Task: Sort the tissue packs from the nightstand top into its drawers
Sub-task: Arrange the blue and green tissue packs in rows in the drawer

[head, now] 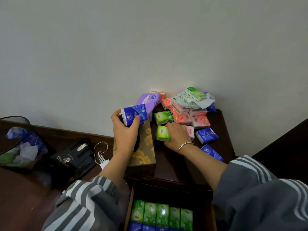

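Note:
Tissue packs in green, pink and blue lie heaped on the dark nightstand [221,129]. My left hand [124,130] grips blue tissue packs [133,115] above a gold patterned tissue box [145,147]. My right hand [176,136] holds a green pack [162,133] on the nightstand top. A second green pack [163,117] lies just behind it. Pink packs [182,118] and loose blue packs [206,135] sit to the right. Below, the open drawer [129,205] holds a row of green packs [161,214] with blue packs [148,227] in front.
A purple tissue pack [148,101] leans against the wall behind the gold box. A waste bin [18,142] with wrappers, a black box [73,157] and a white charger with cable [102,157] lie on the floor at left. The wall rises right behind the nightstand.

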